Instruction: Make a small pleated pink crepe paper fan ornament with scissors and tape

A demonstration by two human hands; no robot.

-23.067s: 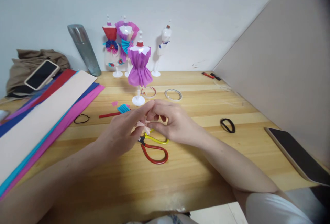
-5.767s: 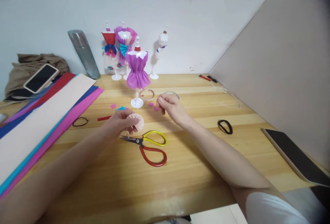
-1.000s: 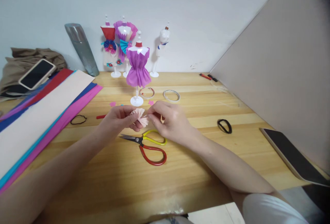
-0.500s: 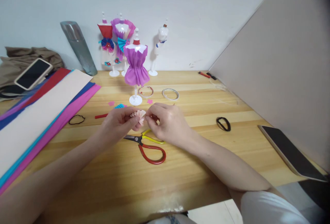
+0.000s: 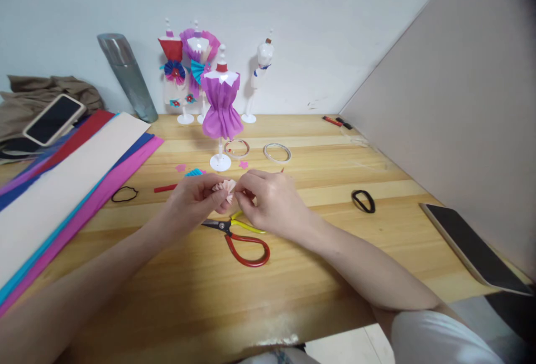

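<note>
Between the thumb and fingers of my left hand (image 5: pixel 190 199) is a pale pink pleated paper piece (image 5: pixel 225 187). My right hand (image 5: pixel 268 199) is closed, its thumb and fingertips pinched at the right edge of that piece; whether they grip the paper itself is too small to tell. Just below both hands lie scissors (image 5: pixel 247 251) with one red and one yellow handle. Behind the hands stands a small dress form (image 5: pixel 221 104) in a purple paper dress. A blue pleated piece (image 5: pixel 195 172) and a red strip (image 5: pixel 164 188) lie beside my left hand.
Coloured paper sheets (image 5: pixel 79 185) cover the left side, near a phone (image 5: pixel 54 120) and a leaning bottle (image 5: pixel 128 76). More dress forms (image 5: pixel 173 82) stand by the wall. Two tape rings (image 5: pixel 277 153), a black band (image 5: pixel 363 201) and a tablet-like device (image 5: pixel 473 247) lie farther right.
My right hand has shifted slightly left, and its fingertips now cover more of the pleated piece's right edge. My left hand keeps its hold.
</note>
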